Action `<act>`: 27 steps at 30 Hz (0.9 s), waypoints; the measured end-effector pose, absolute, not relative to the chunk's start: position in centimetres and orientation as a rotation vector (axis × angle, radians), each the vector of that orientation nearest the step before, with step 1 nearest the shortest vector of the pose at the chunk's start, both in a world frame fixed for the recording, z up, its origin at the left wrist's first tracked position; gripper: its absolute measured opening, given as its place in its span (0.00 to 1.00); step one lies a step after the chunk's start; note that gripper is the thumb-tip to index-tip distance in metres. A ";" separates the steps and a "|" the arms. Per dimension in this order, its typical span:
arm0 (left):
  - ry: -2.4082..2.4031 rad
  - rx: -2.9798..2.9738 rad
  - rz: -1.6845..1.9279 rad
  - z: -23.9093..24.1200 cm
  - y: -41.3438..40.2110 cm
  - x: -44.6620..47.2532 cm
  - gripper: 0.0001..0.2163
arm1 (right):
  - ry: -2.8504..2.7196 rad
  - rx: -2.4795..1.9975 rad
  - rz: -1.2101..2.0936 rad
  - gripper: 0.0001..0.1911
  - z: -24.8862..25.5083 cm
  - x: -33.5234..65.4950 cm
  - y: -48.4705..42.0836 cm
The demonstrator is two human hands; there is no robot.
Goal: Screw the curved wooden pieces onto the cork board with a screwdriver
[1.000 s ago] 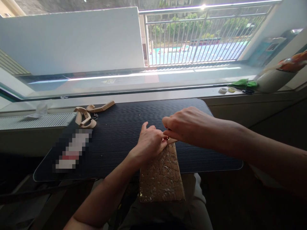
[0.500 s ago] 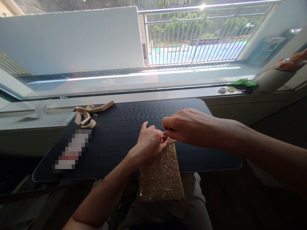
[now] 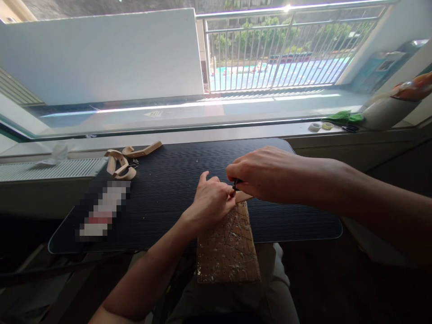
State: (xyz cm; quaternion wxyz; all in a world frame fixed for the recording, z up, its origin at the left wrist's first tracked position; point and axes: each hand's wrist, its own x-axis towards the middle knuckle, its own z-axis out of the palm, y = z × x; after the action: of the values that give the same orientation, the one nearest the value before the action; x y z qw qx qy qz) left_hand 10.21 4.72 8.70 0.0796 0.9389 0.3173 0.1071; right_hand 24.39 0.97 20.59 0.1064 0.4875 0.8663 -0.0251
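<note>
My left hand (image 3: pixel 211 200) is closed over the far end of a scuffed, hole-pocked cardboard piece (image 3: pixel 227 247) that lies over the near edge of a dark ribbed table (image 3: pixel 175 180). It presses down something small that I cannot make out. My right hand (image 3: pixel 261 173) crosses in from the right and pinches a small dark tool (image 3: pixel 235 183) at the fingertips, right against my left hand's fingers. A pale wooden strip (image 3: pixel 243 196) shows just under my right hand.
Several curved wooden pieces (image 3: pixel 126 159) lie at the table's far left. A blurred flat object (image 3: pixel 103 211) rests on the left side. Tape rolls (image 3: pixel 319 126), green cloth (image 3: pixel 344 118) and scissors sit on the windowsill at right. A radiator grille (image 3: pixel 47 170) is at left.
My right hand has lifted slightly and the dark tool tip now shows between its fingers. The left hand and the cardboard piece stay in place.
</note>
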 end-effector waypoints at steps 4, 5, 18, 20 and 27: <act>0.955 2.810 0.308 8.9 4.7 10.2 0.13 | 2.563 1.486 -0.004 0.07 19.9 24.1 1.0; 0.952 2.810 0.304 9.0 4.7 10.2 0.13 | 2.550 1.502 0.019 0.07 19.9 24.0 1.0; 0.948 2.828 0.310 8.9 4.7 10.1 0.11 | 2.591 1.532 0.021 0.09 19.6 24.3 0.8; 0.940 2.823 0.310 8.9 4.7 10.1 0.11 | 2.578 1.518 0.023 0.09 20.0 24.4 0.7; 0.969 2.819 0.293 9.1 4.6 10.2 0.12 | 2.549 1.441 -0.059 0.05 20.6 23.8 0.7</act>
State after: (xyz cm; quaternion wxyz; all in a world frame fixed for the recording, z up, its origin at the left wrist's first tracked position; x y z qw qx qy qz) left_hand 10.17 4.61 9.06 0.0730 0.9386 0.3227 0.0974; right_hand 23.78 0.68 20.60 0.1063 0.4894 0.8654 -0.0201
